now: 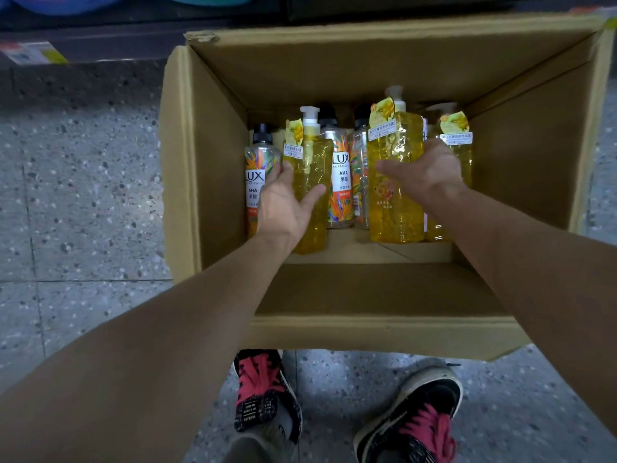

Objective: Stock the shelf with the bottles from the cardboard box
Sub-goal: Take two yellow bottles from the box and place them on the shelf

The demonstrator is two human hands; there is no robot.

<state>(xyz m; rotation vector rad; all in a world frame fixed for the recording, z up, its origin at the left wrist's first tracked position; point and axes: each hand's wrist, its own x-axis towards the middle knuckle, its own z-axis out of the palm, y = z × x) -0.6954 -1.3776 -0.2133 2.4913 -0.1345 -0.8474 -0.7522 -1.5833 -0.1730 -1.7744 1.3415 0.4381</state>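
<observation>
Head view: open cardboard box (213,162) sits on a speckled floor (83,195), flaps up. The bottles stand in a row along the box's far half, and the near part of the box bottom shows bare cardboard.

Left hand (287,198) grasps the left yellow bottle (312,155). The thumb lies across its front and the fingers curl round its left side, squeezed in against a Lux bottle (257,168) with a black cap. This yellow bottle has a white pump and a yellow tag at the neck.

Right hand (424,172) grasps the middle yellow bottle (395,208), with the thumb across the front and the fingers wrapped over its right side. Its pump is blurred and sits higher in the frame than the other tops. Cannot tell whether its base is off the box bottom.

Between the two held bottles stands a second Lux bottle (340,175), label facing the camera, with a clear bottle (360,162) just beside it on the right. Both have black caps.

A right yellow bottle (462,152) stands behind the right hand, near the right wall, partly hidden by the fingers.

All the bottles are inside the box.

Above the box runs a dark shelf base (100,38) carrying a blurred price label (30,53).

Below the box are two dark shoes with pink laces, left shoe (263,392) and right shoe (417,419). Both forearms are bare.
</observation>
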